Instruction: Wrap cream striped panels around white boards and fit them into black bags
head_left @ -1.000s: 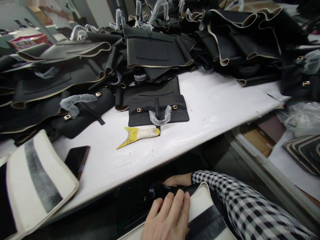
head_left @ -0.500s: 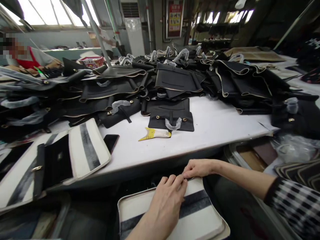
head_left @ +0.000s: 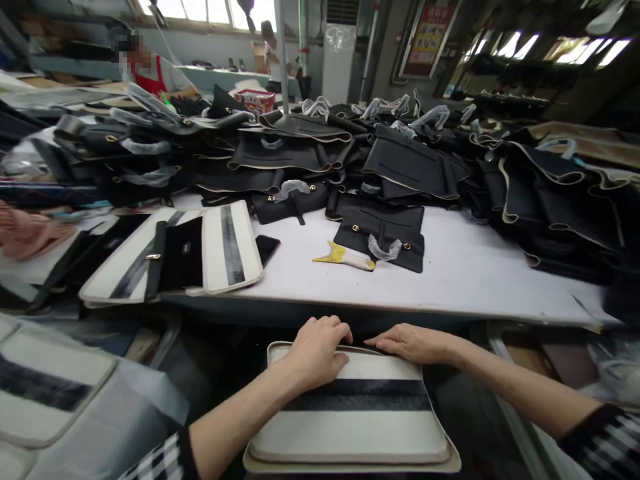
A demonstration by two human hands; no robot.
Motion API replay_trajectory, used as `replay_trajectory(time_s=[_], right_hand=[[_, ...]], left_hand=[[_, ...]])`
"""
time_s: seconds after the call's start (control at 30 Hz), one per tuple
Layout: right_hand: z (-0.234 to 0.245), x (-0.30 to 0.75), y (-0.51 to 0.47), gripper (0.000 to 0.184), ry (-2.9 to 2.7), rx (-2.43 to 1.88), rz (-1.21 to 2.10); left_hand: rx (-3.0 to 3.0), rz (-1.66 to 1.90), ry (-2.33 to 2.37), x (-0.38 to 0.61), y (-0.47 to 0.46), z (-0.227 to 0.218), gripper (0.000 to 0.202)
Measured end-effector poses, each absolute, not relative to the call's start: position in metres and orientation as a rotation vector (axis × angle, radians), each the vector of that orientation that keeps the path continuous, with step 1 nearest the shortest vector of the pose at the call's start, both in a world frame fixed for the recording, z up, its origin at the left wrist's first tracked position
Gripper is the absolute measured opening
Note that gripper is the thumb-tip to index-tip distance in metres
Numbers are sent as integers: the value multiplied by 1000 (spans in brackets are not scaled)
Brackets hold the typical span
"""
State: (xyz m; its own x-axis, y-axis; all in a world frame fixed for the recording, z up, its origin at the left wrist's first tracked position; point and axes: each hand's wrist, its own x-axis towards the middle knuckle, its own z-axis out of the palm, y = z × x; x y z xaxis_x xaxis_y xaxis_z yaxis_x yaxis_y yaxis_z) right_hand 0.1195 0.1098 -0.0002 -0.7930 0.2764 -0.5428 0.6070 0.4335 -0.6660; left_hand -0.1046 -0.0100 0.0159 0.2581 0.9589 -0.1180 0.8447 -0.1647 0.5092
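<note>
"What is being changed?"

"The left hand and right hand are being parted along the far edge of the striped panel, which is being kept before the table."

"Fingers?"

"Left ones are being curled, thumb spread; right ones, bent. Whether anything is being gripped cannot be told; seemingly, two spots are being attended."

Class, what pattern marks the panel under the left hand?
The panel is off-white with a dark stripe across; head view shows it best.

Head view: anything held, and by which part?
White striped piece: left hand at its top edge, right hand near its upper right corner; actual grip can't be told.
</note>
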Motion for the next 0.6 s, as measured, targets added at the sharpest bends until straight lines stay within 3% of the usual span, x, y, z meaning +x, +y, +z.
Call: replay_trajectory(time_s=[0.13,0.27,0.4,0.6], right_hand=[[-24,84,101,53,2406,713,-1195],[-44,64,93,46,2449,719,-1134],[-45,58,94,43,2434,713,-1138],[-37,53,83,53,2500,842,-1054]], left_hand=[[2020,306,1634,-110,-11,8,17],[2015,403,1648,-110,-15,4,16],[1988,425,1653,-111,-18,3,13],[2012,471,1637,-111,-22,-1,9]])
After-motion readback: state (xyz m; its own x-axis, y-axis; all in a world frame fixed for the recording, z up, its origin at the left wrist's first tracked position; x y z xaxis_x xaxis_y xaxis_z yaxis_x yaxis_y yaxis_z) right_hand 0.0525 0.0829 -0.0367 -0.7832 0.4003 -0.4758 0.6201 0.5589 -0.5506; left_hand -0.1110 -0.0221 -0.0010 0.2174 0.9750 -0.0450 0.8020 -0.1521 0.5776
